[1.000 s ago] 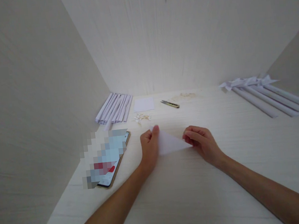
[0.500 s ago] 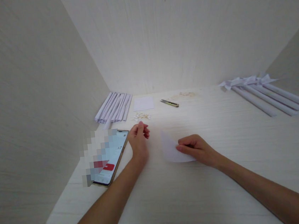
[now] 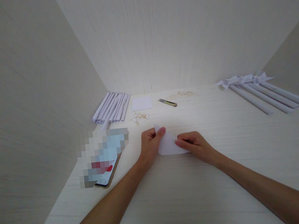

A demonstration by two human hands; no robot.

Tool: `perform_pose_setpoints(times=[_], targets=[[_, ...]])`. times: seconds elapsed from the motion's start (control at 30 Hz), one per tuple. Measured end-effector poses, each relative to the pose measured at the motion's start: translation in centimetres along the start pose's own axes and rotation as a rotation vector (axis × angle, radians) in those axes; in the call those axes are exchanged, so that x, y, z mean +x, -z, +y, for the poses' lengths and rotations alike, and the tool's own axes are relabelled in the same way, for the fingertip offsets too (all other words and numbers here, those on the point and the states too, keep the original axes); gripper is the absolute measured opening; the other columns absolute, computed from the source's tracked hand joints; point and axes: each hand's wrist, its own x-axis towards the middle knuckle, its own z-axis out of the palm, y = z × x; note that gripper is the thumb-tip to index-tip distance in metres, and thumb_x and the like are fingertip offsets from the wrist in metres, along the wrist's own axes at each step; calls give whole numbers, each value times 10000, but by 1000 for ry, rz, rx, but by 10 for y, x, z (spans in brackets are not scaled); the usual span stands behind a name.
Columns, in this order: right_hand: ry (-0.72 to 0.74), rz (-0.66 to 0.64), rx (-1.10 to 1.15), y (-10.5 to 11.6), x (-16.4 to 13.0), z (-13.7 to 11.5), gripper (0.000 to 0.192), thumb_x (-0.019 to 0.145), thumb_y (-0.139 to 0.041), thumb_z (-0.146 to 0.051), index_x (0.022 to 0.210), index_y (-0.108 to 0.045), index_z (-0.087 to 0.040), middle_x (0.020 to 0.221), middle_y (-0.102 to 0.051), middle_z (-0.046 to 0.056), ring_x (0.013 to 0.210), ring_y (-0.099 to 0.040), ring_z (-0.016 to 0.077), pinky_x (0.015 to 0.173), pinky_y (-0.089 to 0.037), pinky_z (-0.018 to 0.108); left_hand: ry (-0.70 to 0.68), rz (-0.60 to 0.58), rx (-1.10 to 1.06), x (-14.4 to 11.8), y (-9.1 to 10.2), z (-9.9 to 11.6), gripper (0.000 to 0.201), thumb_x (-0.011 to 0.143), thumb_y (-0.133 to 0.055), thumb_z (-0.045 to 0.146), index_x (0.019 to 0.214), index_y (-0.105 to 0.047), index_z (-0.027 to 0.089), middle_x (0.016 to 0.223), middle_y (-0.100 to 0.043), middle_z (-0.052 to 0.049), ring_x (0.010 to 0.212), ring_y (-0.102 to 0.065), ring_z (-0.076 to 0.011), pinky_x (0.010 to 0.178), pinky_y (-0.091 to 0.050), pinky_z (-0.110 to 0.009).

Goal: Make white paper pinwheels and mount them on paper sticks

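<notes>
The left hand (image 3: 150,146) is curled, thumb tip pressed on the upper left corner of a folded white paper piece (image 3: 169,145); the right hand (image 3: 194,144) is pinched on the paper's right side, fingers bent, both forearms stretched in from the near edge of the white table (image 3: 225,175). Half a second ago the left hand was off the paper, lifted toward the phone; it has been brought back onto it, and the paper lies flatter. The paper is held at the table's middle. From left to right are seen a phone (image 3: 105,159) near the left edge, rolled paper tubes (image 3: 111,107) at the back left corner, a small white sheet (image 3: 141,103), thread snips (image 3: 167,102), and paper pinwheels (image 3: 259,91) at the right edge. No containers are seen.
</notes>
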Motion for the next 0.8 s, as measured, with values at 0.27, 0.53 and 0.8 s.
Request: perform_pose_setpoints(times=[0.27, 0.53, 0.8], targets=[[17, 36, 33, 1, -2, -2, 347, 745, -454, -380, 475, -428, -163, 429, -349, -49, 406, -299, 63, 401, -208, 211, -123, 300, -29, -3, -1, 1, 370, 645, -570, 386, 451, -353, 158, 436, -283, 64, 412, -252, -43, 391, -185, -193], [-39, 182, 227, 4, 3, 9, 323, 722, -522, -365, 485, -513, -146, 424, -420, -39, 407, -337, 60, 405, -244, 209, 14, 373, -210, 9, 12, 2, 359, 569, -615, 448, 508, -421, 153, 436, -355, 71, 408, -329, -49, 397, -259, -179], [78, 103, 304, 1, 1, 4, 130, 664, -604, -221, 774, -662, -181, 693, -612, 22, 526, -477, 81, 468, -375, 215, 280, -83, -153, -4, -1, 8, 380, 500, -667, 462, 515, -469, 138, 408, -445, 45, 343, -375, -57, 350, -259, -182]])
